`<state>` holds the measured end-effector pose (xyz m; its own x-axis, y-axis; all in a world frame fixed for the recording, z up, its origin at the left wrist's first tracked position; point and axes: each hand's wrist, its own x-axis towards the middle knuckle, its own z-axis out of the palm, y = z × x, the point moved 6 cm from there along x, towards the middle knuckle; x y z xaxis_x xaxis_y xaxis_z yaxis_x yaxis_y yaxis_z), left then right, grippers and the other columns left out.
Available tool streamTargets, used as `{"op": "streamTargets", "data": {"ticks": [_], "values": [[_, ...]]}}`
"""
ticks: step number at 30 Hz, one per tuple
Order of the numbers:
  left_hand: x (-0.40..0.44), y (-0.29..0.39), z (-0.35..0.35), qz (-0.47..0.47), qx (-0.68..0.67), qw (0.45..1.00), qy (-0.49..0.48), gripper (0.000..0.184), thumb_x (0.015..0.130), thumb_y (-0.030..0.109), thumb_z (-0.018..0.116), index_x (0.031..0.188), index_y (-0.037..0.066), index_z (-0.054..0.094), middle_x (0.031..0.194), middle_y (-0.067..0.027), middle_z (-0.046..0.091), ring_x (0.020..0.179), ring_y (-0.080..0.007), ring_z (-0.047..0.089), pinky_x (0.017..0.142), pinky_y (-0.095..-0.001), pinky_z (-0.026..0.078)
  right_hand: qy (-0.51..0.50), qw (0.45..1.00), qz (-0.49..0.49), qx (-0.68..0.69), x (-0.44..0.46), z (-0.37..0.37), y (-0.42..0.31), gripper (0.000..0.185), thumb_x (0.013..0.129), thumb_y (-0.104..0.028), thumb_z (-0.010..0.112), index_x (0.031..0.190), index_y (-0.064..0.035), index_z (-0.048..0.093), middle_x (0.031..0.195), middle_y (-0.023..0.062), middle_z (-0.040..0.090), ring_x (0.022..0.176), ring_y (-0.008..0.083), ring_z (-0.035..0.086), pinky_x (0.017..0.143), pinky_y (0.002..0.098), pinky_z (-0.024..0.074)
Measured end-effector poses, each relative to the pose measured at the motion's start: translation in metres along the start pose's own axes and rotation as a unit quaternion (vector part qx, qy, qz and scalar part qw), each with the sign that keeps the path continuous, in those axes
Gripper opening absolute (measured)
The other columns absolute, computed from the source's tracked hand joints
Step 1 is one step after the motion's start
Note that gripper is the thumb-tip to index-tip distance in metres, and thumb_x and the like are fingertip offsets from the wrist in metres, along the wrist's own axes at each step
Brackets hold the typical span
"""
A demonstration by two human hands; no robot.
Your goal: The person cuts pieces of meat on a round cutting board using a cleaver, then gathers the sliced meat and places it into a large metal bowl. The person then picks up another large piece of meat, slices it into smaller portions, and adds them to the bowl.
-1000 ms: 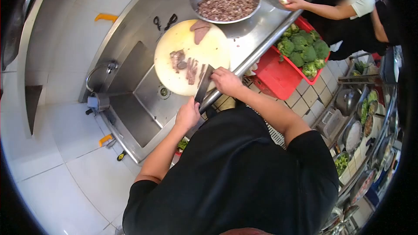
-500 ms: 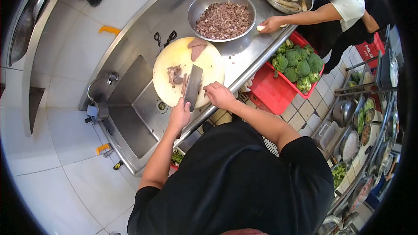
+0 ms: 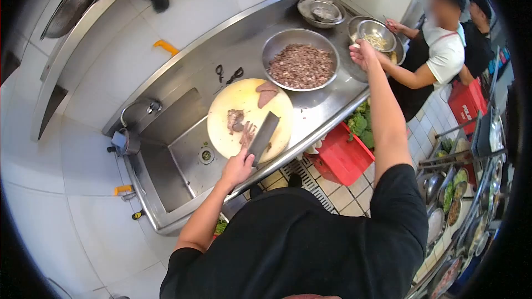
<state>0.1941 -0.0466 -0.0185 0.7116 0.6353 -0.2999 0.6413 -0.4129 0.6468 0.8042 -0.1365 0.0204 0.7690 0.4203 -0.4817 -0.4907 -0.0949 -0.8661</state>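
My left hand grips the handle of a cleaver, its broad blade lying over the right part of the round cutting board. Beside the blade are strips of cut meat. A small heap of meat pieces lies left of them, and a flat dark slice of meat rests at the board's far edge. My right hand is stretched far forward, past the bowl of chopped meat, close to a co-worker's forearm. Its fingers are closed; a small pale bit shows at the fingertips, too small to name.
A sink is left of the board. Scissors lie behind it. A co-worker stands at the far right by a metal bowl. Below the counter edge are a red crate and broccoli.
My right hand has left the board and reached far forward toward the co-worker. The cleaver stays in my left hand over the board. The whole view has shifted.
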Motion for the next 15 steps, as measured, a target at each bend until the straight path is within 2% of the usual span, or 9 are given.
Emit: {"op": "streamTargets", "data": {"ticks": [2,3,4,5,6,9,11,13,15], "values": [[-0.006,-0.006,0.0,0.017,0.009,1.0,-0.01,0.03,0.105,0.033,0.055,0.112,0.004,0.055,0.096,-0.0311,0.069,0.094,-0.0524,0.066,0.082,-0.0582,0.051,0.018,0.967,-0.181,-0.177,-0.037,0.027,-0.007,0.045,0.098,-0.031,0.066,0.129,0.002,0.066,0.1,0.0067,0.074,0.075,0.0156,0.066,0.068,0.0304,0.0536],[-0.014,-0.011,0.007,0.006,0.014,0.999,-0.035,0.03,0.105,0.032,0.054,0.112,0.004,0.055,0.096,-0.0311,0.069,0.095,-0.0522,0.066,0.083,-0.0582,0.051,-0.009,0.942,-0.269,-0.199,-0.044,0.045,0.007,0.047,0.096,-0.03,0.068,0.134,-0.0012,0.065,0.101,0.0077,0.076,0.081,0.0159,0.069,0.073,0.0313,0.0559],[-0.013,-0.011,0.011,0.003,0.019,0.998,-0.055,0.029,0.105,0.032,0.054,0.112,0.004,0.055,0.096,-0.0311,0.069,0.096,-0.0521,0.066,0.083,-0.0582,0.05,0.032,0.878,-0.349,-0.326,-0.061,0.064,0.026,0.037,0.098,-0.025,0.066,0.131,-0.0082,0.069,0.099,0.01,0.076,0.086,0.0176,0.072,0.077,0.034,0.0575],[-0.015,-0.013,0.015,-0.001,0.027,0.997,-0.076,0.029,0.105,0.032,0.054,0.112,0.004,0.055,0.097,-0.0311,0.069,0.096,-0.0519,0.065,0.084,-0.0582,0.05,0.019,0.824,-0.432,-0.367,-0.087,0.088,0.049,0.031,0.097,-0.025,0.066,0.125,-0.0118,0.073,0.099,0.0127,0.077,0.09,0.022,0.075,0.082,0.037,0.0581],[-0.013,-0.022,0.023,0.001,0.026,0.996,-0.089,0.029,0.106,0.032,0.053,0.113,0.004,0.056,0.098,-0.0312,0.068,0.098,-0.051,0.066,0.085,-0.0579,0.05,-0.058,0.853,-0.362,-0.372,-0.134,0.117,0.07,0.03,0.096,-0.026,0.066,0.12,-0.0103,0.074,0.1,0.015,0.078,0.094,0.0284,0.076,0.084,0.0401,0.0584],[-0.005,-0.047,0.03,-0.007,0.024,0.997,-0.076,0.03,0.105,0.031,0.053,0.117,0.004,0.057,0.103,-0.0313,0.069,0.101,-0.0502,0.066,0.088,-0.0567,0.051,-0.208,0.739,-0.378,-0.517,-0.146,0.176,0.173,0.032,0.089,-0.01,0.06,0.119,-0.0068,0.073,0.116,0.0218,0.073,0.108,0.0403,0.07,0.097,0.0478,0.0553],[0.0,-0.054,0.02,-0.037,0.04,0.997,-0.05,0.032,0.105,0.031,0.053,0.12,0.004,0.057,0.106,-0.0317,0.069,0.103,-0.0503,0.066,0.09,-0.0559,0.052,-0.223,0.697,-0.349,-0.585,-0.179,0.205,0.193,0.037,0.088,-0.008,0.062,0.124,-0.0071,0.07,0.127,0.0191,0.069,0.122,0.0381,0.064,0.103,0.0467,0.053],[0.014,-0.055,0.008,-0.054,0.051,0.997,-0.033,0.033,0.105,0.031,0.053,0.122,0.003,0.057,0.108,-0.0321,0.07,0.105,-0.0505,0.066,0.091,-0.0554,0.052,-0.212,0.677,-0.455,-0.539,-0.183,0.233,0.199,0.045,0.086,-0.011,0.067,0.131,-0.0116,0.066,0.139,0.0162,0.062,0.132,0.034,0.057,0.105,0.044,0.0519],[0.017,-0.053,0.009,-0.07,0.055,0.995,-0.044,0.035,0.105,0.031,0.053,0.125,0.003,0.057,0.11,-0.0327,0.07,0.106,-0.0507,0.066,0.092,-0.0553,0.052,-0.219,0.667,-0.413,-0.58,-0.164,0.26,0.209,0.053,0.083,-0.017,0.073,0.135,-0.0172,0.063,0.143,0.0122,0.058,0.136,0.0292,0.054,0.107,0.0415,0.0514]]}}
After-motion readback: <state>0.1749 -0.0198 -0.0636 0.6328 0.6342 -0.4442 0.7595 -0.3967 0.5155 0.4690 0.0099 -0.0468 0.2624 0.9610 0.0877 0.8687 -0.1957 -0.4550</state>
